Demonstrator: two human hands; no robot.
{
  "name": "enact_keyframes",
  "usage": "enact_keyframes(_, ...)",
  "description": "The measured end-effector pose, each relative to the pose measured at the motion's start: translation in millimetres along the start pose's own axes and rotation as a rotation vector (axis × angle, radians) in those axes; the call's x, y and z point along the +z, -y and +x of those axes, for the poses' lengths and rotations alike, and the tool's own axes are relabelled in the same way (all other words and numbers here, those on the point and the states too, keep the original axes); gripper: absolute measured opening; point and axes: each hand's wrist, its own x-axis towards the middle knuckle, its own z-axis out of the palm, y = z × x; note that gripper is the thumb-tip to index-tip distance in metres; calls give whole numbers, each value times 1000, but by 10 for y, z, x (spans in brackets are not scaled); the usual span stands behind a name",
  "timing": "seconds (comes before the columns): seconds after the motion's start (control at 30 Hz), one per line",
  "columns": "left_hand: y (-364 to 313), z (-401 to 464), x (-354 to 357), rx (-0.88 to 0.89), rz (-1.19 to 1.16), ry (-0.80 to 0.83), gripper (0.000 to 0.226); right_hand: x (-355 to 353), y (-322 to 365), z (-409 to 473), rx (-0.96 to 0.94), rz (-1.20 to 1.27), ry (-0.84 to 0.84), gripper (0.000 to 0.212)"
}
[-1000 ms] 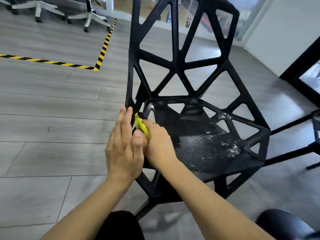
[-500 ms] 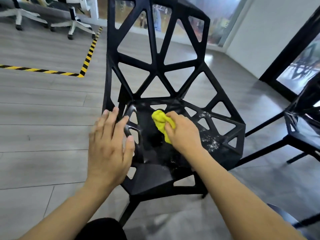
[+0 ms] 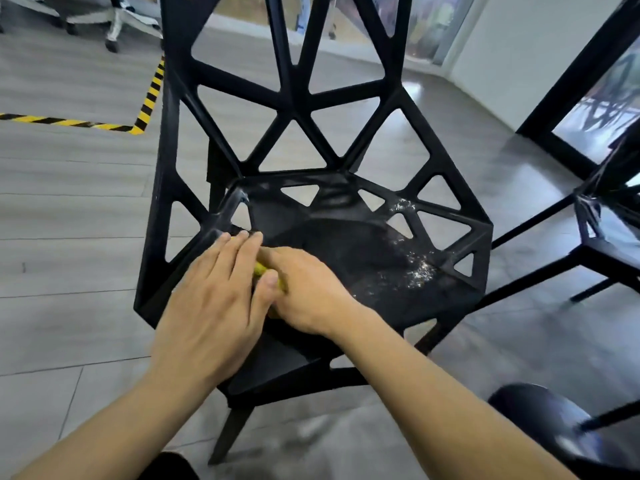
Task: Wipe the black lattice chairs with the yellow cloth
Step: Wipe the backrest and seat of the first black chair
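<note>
A black lattice chair [image 3: 346,105] fills the middle of the head view, its seat facing me. White dusty specks [image 3: 415,271] lie on the right side of the seat. My right hand [image 3: 304,292] grips the yellow cloth [image 3: 260,270] against the left part of the seat; only a small strip of cloth shows between the two hands. My left hand [image 3: 211,306] lies flat with straight fingers over the seat's left rim, partly covering the cloth and touching my right hand.
A second black lattice chair [image 3: 609,216] stands close on the right. Yellow-black hazard tape [image 3: 145,105] marks the grey floor at left. White office-chair bases [image 3: 117,19] sit at the far top left. A dark rounded object [image 3: 540,424] is at lower right.
My right hand drew the cloth back from the seat's middle to its left side. My left hand shifted right from the side rim and now overlaps the cloth. The view moved closer.
</note>
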Motion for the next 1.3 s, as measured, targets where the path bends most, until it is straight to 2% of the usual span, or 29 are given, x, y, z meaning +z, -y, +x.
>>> enact_keyframes(0.1, 33, -11, 32, 1, 32, 21, 70, -25, -74, -156, 58, -82, -23, 42)
enact_keyframes(0.3, 0, -9, 60, 2, 129, 79, 68, -718, -1169, -470, 584, -315, -205, 38)
enact_keyframes(0.37, 2, -21, 34, 32, 44, 21, 62, -680, -1071, -490, 568, -273, -190, 39)
enact_keyframes(0.5, 15, -63, -65, 90, -306, -161, 50, -157, -146, -569, 326, -132, -130, 39)
enact_keyframes(0.57, 24, -68, -91, 49, -435, -180, 48, 196, 386, -608, 281, -157, -188, 44)
enact_keyframes(0.63, 23, -38, -104, 1, -513, -176, 51, 397, 708, -633, 316, -197, -291, 46)
enact_keyframes(0.7, 32, -21, -106, -27, -515, -153, 54, 389, 716, -658, 301, -182, -290, 49)
enact_keyframes(0.8, 51, -26, -100, -8, -433, -99, 53, 175, 369, -835, 271, -189, -270, 47)
enact_keyframes(0.87, 38, -32, -89, -3, -355, -60, 51, -26, 24, -942, 383, -273, -291, 43)
enact_keyframes(0.93, 19, -44, -66, 4, -291, -45, 51, -288, -346, -933, 612, -338, -262, 40)
enact_keyframes(1.0, -7, -22, -52, -24, -327, -75, 49, -490, -520, -825, 788, -355, -255, 39)
enact_keyframes(1.07, -49, 24, -47, -87, -445, -112, 49, -413, -349, -711, 733, -384, -230, 37)
enact_keyframes(1.2, -87, 203, -12, -188, -568, -97, 60, 249, 495, -669, 210, -188, -159, 43)
enact_keyframes(1.23, -98, 235, 0, -217, -567, -73, 62, 284, 559, -666, 142, -149, -153, 42)
enact_keyframes(1.3, -152, 288, 22, -257, -536, -30, 61, 148, 381, -637, 140, -145, -138, 41)
